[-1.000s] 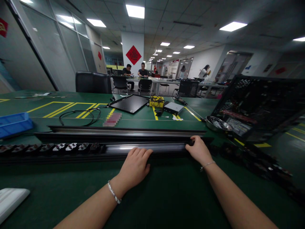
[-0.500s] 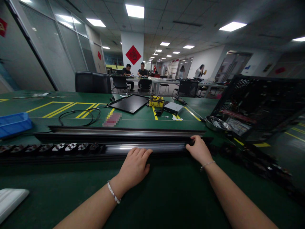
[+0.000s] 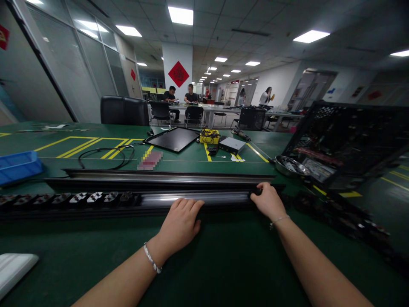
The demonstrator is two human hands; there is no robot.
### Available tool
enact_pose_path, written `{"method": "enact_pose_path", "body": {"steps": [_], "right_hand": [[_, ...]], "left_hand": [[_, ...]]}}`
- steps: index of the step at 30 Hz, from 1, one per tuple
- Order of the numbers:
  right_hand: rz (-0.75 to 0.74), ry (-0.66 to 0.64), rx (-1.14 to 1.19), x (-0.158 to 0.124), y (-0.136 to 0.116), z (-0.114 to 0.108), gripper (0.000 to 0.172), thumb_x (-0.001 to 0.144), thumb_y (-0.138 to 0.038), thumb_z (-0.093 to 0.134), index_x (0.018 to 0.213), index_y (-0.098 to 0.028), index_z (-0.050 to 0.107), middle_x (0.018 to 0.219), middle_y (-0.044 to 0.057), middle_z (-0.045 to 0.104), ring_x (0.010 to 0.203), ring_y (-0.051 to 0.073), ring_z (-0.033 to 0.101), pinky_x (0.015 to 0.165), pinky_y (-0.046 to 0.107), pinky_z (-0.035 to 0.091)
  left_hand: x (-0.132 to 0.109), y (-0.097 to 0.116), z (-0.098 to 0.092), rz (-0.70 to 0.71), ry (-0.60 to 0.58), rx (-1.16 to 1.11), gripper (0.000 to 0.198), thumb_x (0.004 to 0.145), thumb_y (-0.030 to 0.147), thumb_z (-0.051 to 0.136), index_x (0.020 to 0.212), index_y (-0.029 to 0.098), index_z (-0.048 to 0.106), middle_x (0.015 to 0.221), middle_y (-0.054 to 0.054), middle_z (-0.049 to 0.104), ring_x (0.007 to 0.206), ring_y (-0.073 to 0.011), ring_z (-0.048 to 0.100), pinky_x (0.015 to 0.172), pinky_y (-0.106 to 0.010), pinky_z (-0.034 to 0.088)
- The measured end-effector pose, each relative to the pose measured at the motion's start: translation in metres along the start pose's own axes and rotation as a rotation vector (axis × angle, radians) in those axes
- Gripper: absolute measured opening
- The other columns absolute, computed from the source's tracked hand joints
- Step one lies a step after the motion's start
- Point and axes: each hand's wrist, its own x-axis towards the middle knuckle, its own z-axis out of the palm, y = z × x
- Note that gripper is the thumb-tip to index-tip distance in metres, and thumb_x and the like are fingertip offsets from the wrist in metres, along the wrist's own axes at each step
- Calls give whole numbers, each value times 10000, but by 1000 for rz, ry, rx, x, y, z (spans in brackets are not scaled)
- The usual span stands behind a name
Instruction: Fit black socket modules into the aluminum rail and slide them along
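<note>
A long black metal rail (image 3: 198,198) lies across the green table (image 3: 223,264) in front of me. Its left part holds a row of several small black and white parts (image 3: 79,197). My left hand (image 3: 179,224) rests on the rail's front lip near the middle, fingers together and curled over the edge. My right hand (image 3: 268,202) grips the rail's right end, fingers wrapped round it. A second long rail (image 3: 159,175) lies just behind the first.
A blue bin (image 3: 19,166) sits at the left and a white object (image 3: 14,268) at the near left corner. Beyond the rails are a black cable (image 3: 102,155), a black panel (image 3: 174,138), a yellow box (image 3: 210,136), a metal bowl (image 3: 292,166) and an open computer case (image 3: 348,140). People sit at a far table.
</note>
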Motion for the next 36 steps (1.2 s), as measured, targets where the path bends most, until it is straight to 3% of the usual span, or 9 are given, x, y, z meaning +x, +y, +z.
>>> {"method": "enact_pose_path", "body": {"steps": [11, 19, 24, 30, 36], "right_hand": [[9, 30, -54, 4, 7, -5, 330, 709, -290, 521, 1019, -175, 522, 1014, 116, 554, 929, 229, 573, 780, 331, 437], [52, 79, -125, 10, 15, -29, 381, 735, -345, 485, 1080, -188, 525, 1051, 126, 547, 951, 264, 570, 759, 366, 451], [131, 194, -272, 20, 43, -44, 448, 747, -345, 477, 1153, -160, 517, 1079, 183, 542, 989, 336, 547, 755, 427, 451], [227, 207, -237, 31, 87, -40, 471, 730, -296, 479, 1173, -145, 521, 1083, 203, 553, 1027, 370, 519, 784, 480, 444], [274, 234, -191, 26, 100, -32, 472, 752, -267, 425, 1200, -155, 523, 1200, 211, 501, 1061, 385, 502, 781, 495, 449]], "left_hand": [[0, 1, -2, 0, -4, -8, 470, 779, 226, 529, 1239, 228, 433, 1141, -46, 568, 1062, -224, 491, 990, -395, 295], [0, 1, -1, 4, 0, -6, 487, 771, 226, 547, 1244, 227, 428, 1150, -51, 570, 1072, -225, 491, 989, -400, 295], [0, 0, -2, 8, 2, -13, 484, 774, 226, 542, 1244, 231, 427, 1159, -48, 566, 1069, -225, 493, 992, -402, 297], [-1, 0, -1, 10, 10, -11, 479, 783, 232, 537, 1249, 233, 426, 1156, -43, 568, 1063, -221, 494, 997, -397, 300], [-1, 0, -1, 7, 9, -18, 473, 778, 226, 533, 1241, 235, 434, 1151, -49, 570, 1061, -225, 495, 992, -408, 301]]}}
